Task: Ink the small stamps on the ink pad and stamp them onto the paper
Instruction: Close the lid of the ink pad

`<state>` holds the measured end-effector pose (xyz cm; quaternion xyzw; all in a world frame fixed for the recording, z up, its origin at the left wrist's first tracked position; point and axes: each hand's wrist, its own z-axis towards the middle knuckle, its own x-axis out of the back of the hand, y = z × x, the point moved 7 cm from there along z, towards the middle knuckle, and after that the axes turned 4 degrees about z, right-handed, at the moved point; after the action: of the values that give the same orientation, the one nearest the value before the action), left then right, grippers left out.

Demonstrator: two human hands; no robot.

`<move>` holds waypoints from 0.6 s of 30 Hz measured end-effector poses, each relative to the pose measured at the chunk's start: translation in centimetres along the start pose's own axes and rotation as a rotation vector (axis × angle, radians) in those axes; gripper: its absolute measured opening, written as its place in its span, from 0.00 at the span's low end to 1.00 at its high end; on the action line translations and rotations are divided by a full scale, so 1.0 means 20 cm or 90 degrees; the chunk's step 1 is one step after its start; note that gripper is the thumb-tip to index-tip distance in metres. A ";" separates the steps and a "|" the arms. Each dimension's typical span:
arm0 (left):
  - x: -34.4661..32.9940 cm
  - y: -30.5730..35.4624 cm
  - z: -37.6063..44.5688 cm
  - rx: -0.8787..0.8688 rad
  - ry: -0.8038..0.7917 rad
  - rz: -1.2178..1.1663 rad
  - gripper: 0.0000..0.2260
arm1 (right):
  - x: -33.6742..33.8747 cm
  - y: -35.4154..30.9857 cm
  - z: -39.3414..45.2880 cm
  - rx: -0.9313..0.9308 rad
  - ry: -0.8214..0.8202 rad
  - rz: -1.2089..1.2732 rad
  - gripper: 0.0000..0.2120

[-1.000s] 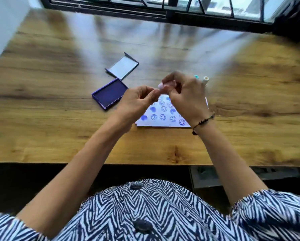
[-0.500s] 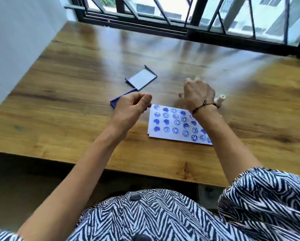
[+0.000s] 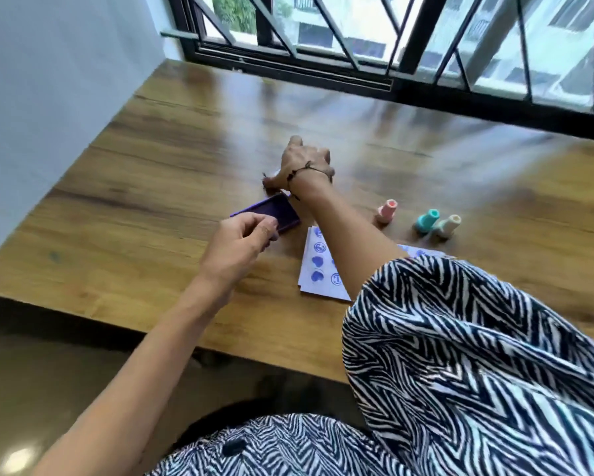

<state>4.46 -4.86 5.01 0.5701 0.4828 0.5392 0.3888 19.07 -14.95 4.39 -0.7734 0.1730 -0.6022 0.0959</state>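
Right hand [image 3: 306,166] has left the paper [image 3: 318,269] and now reaches far across to where the ink pad's lid lay a moment ago; the lid itself is hidden under the hand, only a pale sliver shows by the thumb. Three stamps lie on the surface [image 3: 151,159] to the right, well apart from both hands: pink stamp [image 3: 386,211], teal stamp [image 3: 426,220], cream stamp [image 3: 447,225], the last two touching or just beside each other. A second ago both hands were together over the paper working a stamp between them; now that stamp seems put down. Paper is already crowded with blue prints, so the stamping looks about done and this reads as closing up the pad. Right fingers are curled down against the surface, likely on the lid, but whether they grip it cannot be told. Left hand [image 3: 242,245] sits at the near edge of the open ink pad [image 3: 275,213], fingers [image 3: 266,231] bent in loosely, touching or just over the pad's rim; blur hides whether anything is pinched. The ink pad lies between the two hands, left of the paper.
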 end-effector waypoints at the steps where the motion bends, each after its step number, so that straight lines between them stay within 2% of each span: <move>1: 0.00 0.00 0.01 0.003 -0.001 -0.009 0.08 | 0.00 -0.01 0.00 0.009 0.008 -0.001 0.39; 3: 0.01 0.03 0.05 -0.001 -0.001 -0.012 0.08 | 0.03 0.00 0.01 0.037 0.034 0.030 0.37; 6: 0.05 0.08 0.15 -0.031 0.028 0.063 0.05 | 0.16 0.02 -0.02 0.093 0.067 0.181 0.35; 7: 0.06 0.12 0.18 -0.061 0.037 0.110 0.09 | 0.21 0.04 -0.03 0.106 0.060 0.250 0.33; 9: 0.05 0.23 0.25 -0.190 0.009 0.255 0.21 | 0.27 0.08 -0.08 0.105 -0.025 0.408 0.29; 12: -0.05 0.34 0.29 -0.421 -0.108 0.515 0.34 | 0.25 0.17 -0.17 0.094 -0.253 0.597 0.25; 14: -0.09 0.38 0.30 -0.500 -0.149 0.592 0.39 | 0.21 0.20 -0.23 0.114 -0.344 0.647 0.25; 18: -0.17 0.44 0.31 -0.584 -0.233 0.644 0.41 | 0.15 0.19 -0.32 0.140 -0.432 0.765 0.31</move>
<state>11.86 -9.65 11.99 0.5846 -0.1908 0.6983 0.3665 12.93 -19.14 7.35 -0.6751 0.4690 -0.1839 0.5389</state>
